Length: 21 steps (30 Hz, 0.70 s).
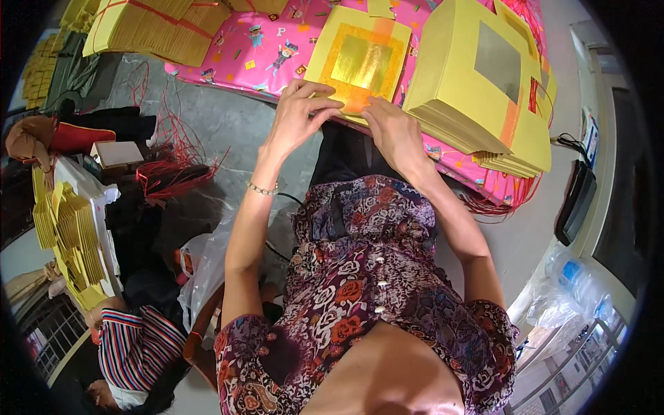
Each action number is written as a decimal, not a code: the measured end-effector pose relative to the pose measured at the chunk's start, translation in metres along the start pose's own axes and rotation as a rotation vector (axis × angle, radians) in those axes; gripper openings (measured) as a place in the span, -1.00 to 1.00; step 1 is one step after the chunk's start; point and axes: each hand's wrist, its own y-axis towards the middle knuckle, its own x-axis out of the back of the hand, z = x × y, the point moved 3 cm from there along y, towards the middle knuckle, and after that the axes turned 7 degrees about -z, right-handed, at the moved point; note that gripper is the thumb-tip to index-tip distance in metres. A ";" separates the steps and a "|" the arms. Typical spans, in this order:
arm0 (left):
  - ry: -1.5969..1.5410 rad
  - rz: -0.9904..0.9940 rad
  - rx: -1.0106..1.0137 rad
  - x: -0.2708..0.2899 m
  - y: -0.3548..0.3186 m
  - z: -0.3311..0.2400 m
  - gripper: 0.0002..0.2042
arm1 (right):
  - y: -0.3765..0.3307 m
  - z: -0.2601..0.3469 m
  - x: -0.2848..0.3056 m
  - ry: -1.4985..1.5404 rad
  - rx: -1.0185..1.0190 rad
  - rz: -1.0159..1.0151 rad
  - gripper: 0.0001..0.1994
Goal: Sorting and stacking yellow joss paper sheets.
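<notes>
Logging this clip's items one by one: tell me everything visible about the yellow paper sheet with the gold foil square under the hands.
The yellow paper sheet with the gold foil square lies flat on the pink patterned table cover, turned slightly askew. A shiny gold foil square sits in its middle, framed by an orange band. It looks thin and matte apart from the foil. The left hand and right hand both pinch its near edge. A tall stack of yellow sheets stands beside it.

Bright, even daylight, soft shadows. Glare shines off the gold foil square on the yellow paper sheet [362,61] just above the fingers. Fisheye bending and black vignette ring the rim; corners blur.
</notes>
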 end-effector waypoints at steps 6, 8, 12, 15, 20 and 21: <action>-0.040 0.023 0.041 -0.002 0.001 -0.001 -0.84 | -0.003 0.001 0.005 0.036 -0.075 -0.020 -0.90; -0.059 0.018 0.058 -0.001 0.001 -0.002 -0.85 | -0.002 0.002 0.007 0.037 -0.126 0.007 -0.89; -0.091 0.008 0.079 -0.002 0.000 -0.003 -0.86 | -0.002 0.003 0.008 0.019 -0.119 0.019 -0.88; -0.100 0.004 0.088 -0.002 0.000 -0.003 -0.87 | -0.003 0.004 0.008 0.015 -0.121 0.008 -0.88; -0.094 -0.003 0.092 -0.003 -0.002 -0.005 -0.87 | -0.004 0.006 0.012 0.019 -0.139 -0.007 -0.88; -0.094 -0.001 0.091 -0.003 -0.001 -0.005 -0.87 | -0.004 0.006 0.012 0.019 -0.140 -0.008 -0.88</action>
